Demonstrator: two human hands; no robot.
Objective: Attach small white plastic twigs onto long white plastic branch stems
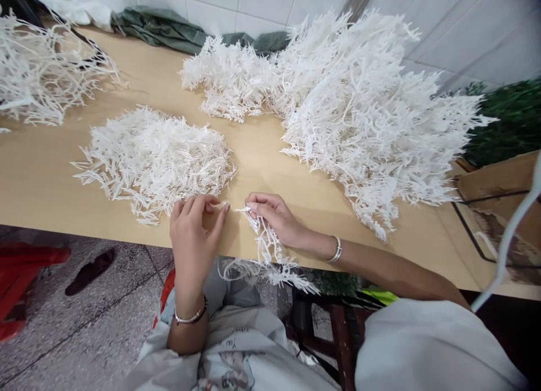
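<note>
My right hand (pixel 274 216) pinches a white branching plastic sprig (pixel 270 247), whose tufted strands hang down past the table's front edge. Close by on the left, my left hand (pixel 196 227) has thumb and forefinger pressed together on a small white piece (pixel 220 205), its exact shape too small to make out. A narrow gap lies between the two hands, with a thin white tip poking from the right fingers toward the left. Just behind my left hand spreads a low pile of small white sprigs (pixel 156 154).
A tall heap of white branching sprigs (pixel 359 109) fills the back right of the table (pixel 253 149). Looser white stems (pixel 42 70) lie at far left. Green cloth (pixel 160 27) runs along the wall. A cardboard box (pixel 502 188) and green foliage (pixel 507 118) stand at right.
</note>
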